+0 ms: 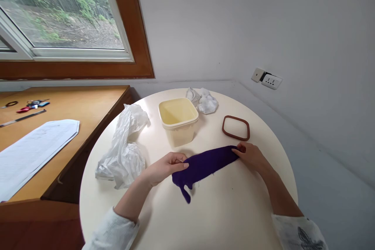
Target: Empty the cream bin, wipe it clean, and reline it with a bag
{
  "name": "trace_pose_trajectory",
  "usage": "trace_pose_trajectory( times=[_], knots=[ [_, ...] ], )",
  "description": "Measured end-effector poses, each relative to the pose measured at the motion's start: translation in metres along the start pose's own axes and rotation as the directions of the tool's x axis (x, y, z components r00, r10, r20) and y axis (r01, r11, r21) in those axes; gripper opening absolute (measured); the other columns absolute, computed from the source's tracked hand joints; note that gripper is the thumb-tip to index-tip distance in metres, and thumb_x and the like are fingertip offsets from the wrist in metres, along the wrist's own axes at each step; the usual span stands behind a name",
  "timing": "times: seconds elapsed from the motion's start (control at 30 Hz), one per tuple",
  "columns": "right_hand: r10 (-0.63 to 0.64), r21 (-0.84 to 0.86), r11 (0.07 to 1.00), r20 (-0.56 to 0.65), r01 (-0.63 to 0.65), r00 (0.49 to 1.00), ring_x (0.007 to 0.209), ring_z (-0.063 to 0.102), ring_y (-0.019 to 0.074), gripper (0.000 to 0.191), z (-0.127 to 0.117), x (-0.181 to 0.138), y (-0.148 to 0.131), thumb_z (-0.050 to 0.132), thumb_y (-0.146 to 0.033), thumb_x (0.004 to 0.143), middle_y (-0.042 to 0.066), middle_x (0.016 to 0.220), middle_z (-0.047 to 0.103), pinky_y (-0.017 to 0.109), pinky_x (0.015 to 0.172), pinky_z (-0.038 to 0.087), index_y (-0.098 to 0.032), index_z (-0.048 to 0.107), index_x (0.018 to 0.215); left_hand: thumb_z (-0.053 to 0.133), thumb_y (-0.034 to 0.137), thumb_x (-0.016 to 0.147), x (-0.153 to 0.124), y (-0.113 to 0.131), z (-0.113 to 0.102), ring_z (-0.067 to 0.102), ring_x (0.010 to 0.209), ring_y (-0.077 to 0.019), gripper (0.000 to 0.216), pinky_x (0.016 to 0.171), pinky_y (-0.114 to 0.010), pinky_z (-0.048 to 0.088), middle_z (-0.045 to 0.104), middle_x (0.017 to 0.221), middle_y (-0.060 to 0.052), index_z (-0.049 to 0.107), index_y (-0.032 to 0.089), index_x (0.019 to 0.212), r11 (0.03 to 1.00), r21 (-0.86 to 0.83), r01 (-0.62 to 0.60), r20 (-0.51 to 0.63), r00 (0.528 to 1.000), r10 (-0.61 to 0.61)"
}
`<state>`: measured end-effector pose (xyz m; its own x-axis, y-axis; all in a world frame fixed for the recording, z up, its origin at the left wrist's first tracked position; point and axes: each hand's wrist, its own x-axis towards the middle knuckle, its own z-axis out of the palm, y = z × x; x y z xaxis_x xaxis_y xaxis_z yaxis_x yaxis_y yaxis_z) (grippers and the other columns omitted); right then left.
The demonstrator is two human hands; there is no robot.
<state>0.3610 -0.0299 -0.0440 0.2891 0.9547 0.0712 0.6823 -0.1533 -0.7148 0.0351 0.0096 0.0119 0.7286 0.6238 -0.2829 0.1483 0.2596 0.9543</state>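
Observation:
A dark purple piece of cloth (212,162) stretches between my two hands above the round table. My left hand (168,168) pinches it near its left end, where a narrow strip dangles below the fingers. At the other end, the upper right corner is gripped by my right hand (249,156). Loose threads show along the lower edge of the cloth. Just beyond it stands a pale yellow plastic tub (178,129) without a lid on it. A brown rounded-rectangular frame (236,128) lies flat past my right hand.
Crumpled white plastic bags (125,148) lie at the table's left, with smaller white bundles (206,101) behind the tub. The round cream table (234,211) adjoins a wooden desk (96,103) holding papers (41,140) and keys (33,104). A wall socket (272,81) is at right.

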Motion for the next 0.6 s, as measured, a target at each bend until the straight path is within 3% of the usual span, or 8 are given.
trace_pose_trajectory(
  times=[0.1, 0.2, 0.33, 0.43, 0.53, 0.6],
  knots=[
    [0.003, 0.11, 0.994, 0.066, -0.01, 0.998, 0.055, 0.048, 0.0155, 0.025, 0.0, -0.003, -0.011, 0.064, -0.042, 0.065, 0.0, 0.06, 0.057, 0.029, 0.051, 0.036, -0.021, 0.053, 0.057, 0.066, 0.035, 0.075, 0.004, -0.009, 0.002, 0.039, 0.049, -0.0066, 0.023, 0.048, -0.019, 0.03, 0.045, 0.058, 0.003, 0.058, 0.014, 0.072, 0.965, -0.251, 0.08, -0.005, 0.996, -0.084],
    [0.038, 0.358, 0.93, 0.128, -0.081, 0.991, 0.058, 0.047, 0.0142, 0.025, -0.001, -0.005, -0.025, 0.065, -0.041, 0.066, -0.002, 0.061, 0.053, 0.028, 0.055, 0.038, -0.021, 0.052, 0.062, 0.067, 0.031, 0.075, 0.009, -0.017, 0.003, 0.049, 0.051, -0.0071, 0.019, 0.053, -0.019, 0.04, 0.053, 0.06, 0.002, 0.061, 0.013, 0.077, 0.884, -0.454, 0.11, -0.029, 0.99, -0.138],
    [0.2, 0.648, 0.731, 0.095, -0.213, 0.975, 0.061, 0.05, 0.0149, 0.025, 0.0, -0.002, -0.031, 0.066, -0.041, 0.065, -0.001, 0.064, 0.052, 0.028, 0.056, 0.043, -0.021, 0.051, 0.068, 0.059, 0.033, 0.081, 0.014, -0.019, 0.005, 0.061, 0.061, -0.0138, 0.025, 0.063, -0.025, 0.049, 0.066, 0.07, -0.006, 0.064, 0.01, 0.088, 0.806, -0.575, 0.143, 0.02, 0.987, -0.161],
    [0.283, 0.667, 0.711, 0.017, -0.222, 0.959, 0.058, 0.048, 0.0145, 0.027, 0.007, -0.002, -0.037, 0.066, -0.043, 0.065, -0.001, 0.063, 0.05, 0.027, 0.051, 0.041, -0.022, 0.048, 0.067, 0.05, 0.039, 0.086, 0.014, -0.017, 0.007, 0.065, 0.069, -0.019, 0.037, 0.07, -0.034, 0.051, 0.07, 0.083, -0.011, 0.064, 0.008, 0.1, 0.768, -0.604, 0.215, 0.112, 0.976, -0.185],
    [0.154, 0.568, 0.821, -0.116, -0.062, 0.981, 0.057, 0.045, 0.0138, 0.023, 0.023, -0.017, -0.061, 0.063, -0.04, 0.07, -0.002, 0.062, 0.048, 0.026, 0.05, 0.039, -0.023, 0.048, 0.071, 0.046, 0.042, 0.087, 0.015, -0.017, 0.007, 0.066, 0.072, -0.0199, 0.04, 0.072, -0.037, 0.053, 0.07, 0.09, -0.012, 0.063, 0.009, 0.104, 0.732, -0.635, 0.247, 0.149, 0.969, -0.198],
    [-0.126, 0.398, 0.904, -0.098, 0.155, 0.987, 0.06, 0.047, 0.0142, 0.015, 0.036, -0.034, -0.085, 0.059, -0.034, 0.075, -0.001, 0.067, 0.051, 0.026, 0.054, 0.04, -0.023, 0.048, 0.074, 0.045, 0.043, 0.087, 0.016, -0.019, 0.006, 0.066, 0.072, -0.0196, 0.042, 0.07, -0.038, 0.053, 0.07, 0.088, -0.011, 0.063, 0.009, 0.103, 0.716, -0.653, 0.247, 0.147, 0.969, -0.2]
  ],
)
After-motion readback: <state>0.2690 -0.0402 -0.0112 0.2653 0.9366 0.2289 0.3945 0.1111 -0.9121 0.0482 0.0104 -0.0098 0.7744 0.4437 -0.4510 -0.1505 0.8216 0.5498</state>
